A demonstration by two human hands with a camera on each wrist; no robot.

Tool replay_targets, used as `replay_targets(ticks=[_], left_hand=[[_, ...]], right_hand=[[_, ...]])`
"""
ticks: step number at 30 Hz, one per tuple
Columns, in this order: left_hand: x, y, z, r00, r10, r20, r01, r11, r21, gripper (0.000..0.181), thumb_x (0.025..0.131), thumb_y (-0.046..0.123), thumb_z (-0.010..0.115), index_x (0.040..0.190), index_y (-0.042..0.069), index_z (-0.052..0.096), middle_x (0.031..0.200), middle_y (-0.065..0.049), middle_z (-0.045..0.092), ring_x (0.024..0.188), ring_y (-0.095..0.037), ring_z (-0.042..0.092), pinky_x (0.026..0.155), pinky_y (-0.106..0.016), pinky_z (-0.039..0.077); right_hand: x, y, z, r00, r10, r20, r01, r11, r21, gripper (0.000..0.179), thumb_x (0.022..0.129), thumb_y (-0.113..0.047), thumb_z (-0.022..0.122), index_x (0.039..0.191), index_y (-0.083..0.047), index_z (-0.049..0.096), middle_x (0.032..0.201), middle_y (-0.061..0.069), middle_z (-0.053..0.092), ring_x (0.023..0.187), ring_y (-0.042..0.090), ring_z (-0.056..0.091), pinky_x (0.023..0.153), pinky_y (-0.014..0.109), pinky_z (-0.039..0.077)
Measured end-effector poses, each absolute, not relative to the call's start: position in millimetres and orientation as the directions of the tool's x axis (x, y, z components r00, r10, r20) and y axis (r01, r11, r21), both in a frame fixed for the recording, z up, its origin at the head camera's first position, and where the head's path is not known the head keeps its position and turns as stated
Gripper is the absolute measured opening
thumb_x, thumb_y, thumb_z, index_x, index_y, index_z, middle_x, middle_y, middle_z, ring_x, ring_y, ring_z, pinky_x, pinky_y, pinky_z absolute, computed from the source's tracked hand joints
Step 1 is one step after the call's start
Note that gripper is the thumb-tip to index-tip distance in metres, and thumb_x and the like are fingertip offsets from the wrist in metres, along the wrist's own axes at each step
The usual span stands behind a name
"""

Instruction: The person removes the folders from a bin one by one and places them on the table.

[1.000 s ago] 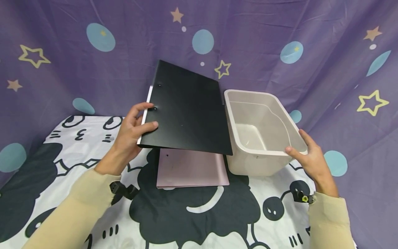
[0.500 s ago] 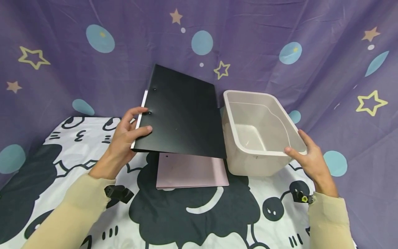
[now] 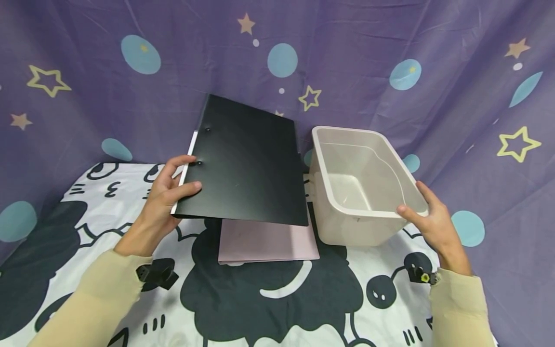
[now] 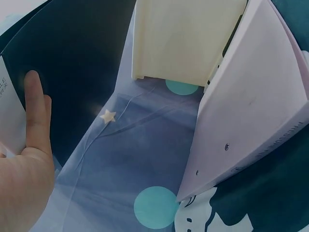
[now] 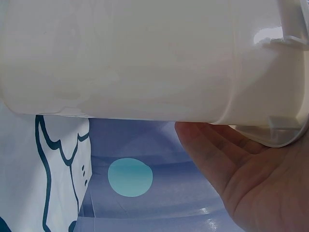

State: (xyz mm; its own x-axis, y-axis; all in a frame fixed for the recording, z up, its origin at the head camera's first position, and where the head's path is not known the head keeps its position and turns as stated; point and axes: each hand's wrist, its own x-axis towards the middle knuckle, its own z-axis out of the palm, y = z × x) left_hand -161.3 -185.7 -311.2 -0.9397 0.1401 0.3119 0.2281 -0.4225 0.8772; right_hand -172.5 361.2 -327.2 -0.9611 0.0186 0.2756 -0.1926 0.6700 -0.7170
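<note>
My left hand (image 3: 161, 200) grips a black ring binder (image 3: 247, 166) by its white-labelled spine, thumb on the cover. The binder is raised and tilted above a pale pink binder (image 3: 269, 246), whose far part it hides in the head view. Spine lettering and two rivets show on the pink binder (image 4: 251, 96) in the left wrist view. To the right is a beige plastic bin (image 3: 349, 231) with nothing visible inside. My right hand (image 3: 433, 224) holds its right front rim, thumb on top; in the right wrist view the fingers (image 5: 207, 145) lie against its outer wall.
A white cloth (image 3: 165, 318) with black cartoon drawings covers the surface. Behind it hangs a purple curtain (image 3: 355, 53) with stars and blue dots. Small black cameras (image 3: 158, 273) are worn at both wrists.
My left hand has moved the black binder left and slightly down, away from the bin, opening a gap between them. The right hand, the bin and the pink binder have stayed put.
</note>
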Motion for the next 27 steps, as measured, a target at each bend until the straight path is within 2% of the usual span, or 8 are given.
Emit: replay_targets(ticks=[13, 18, 27], left_hand=[[-156, -196, -321, -0.942, 0.145, 0.303, 0.226, -0.394, 0.891, 0.048, 0.091, -0.009, 0.052, 0.132, 0.014, 0.044, 0.118, -0.009, 0.056, 0.081, -0.021, 0.070, 0.061, -0.034, 0.057], [-155, -201, -325, -0.940, 0.138, 0.312, 0.229, -0.423, 0.877, 0.049, 0.091, -0.012, 0.051, 0.133, 0.013, 0.044, 0.118, -0.010, 0.056, 0.083, -0.022, 0.069, 0.062, -0.035, 0.057], [-153, -211, -330, -0.933, 0.139, 0.331, 0.246, -0.426, 0.871, 0.048, 0.092, -0.013, 0.048, 0.133, 0.011, 0.043, 0.116, -0.009, 0.059, 0.081, -0.021, 0.069, 0.061, -0.033, 0.057]], right_hand=[[-172, 361, -327, -0.960, 0.015, 0.281, -0.199, 0.671, -0.714, 0.085, 0.088, -0.028, 0.068, 0.153, -0.011, 0.017, 0.143, 0.026, 0.039, 0.118, 0.038, 0.045, 0.082, 0.013, 0.036], [-173, 360, -326, -0.959, 0.018, 0.282, -0.200, 0.661, -0.723, 0.086, 0.087, -0.026, 0.069, 0.153, -0.012, 0.017, 0.143, 0.027, 0.039, 0.118, 0.036, 0.046, 0.081, 0.009, 0.035], [-172, 361, -327, -0.959, 0.011, 0.283, -0.201, 0.676, -0.709, 0.085, 0.087, -0.028, 0.069, 0.153, -0.012, 0.017, 0.142, 0.026, 0.040, 0.116, 0.031, 0.047, 0.081, 0.013, 0.037]])
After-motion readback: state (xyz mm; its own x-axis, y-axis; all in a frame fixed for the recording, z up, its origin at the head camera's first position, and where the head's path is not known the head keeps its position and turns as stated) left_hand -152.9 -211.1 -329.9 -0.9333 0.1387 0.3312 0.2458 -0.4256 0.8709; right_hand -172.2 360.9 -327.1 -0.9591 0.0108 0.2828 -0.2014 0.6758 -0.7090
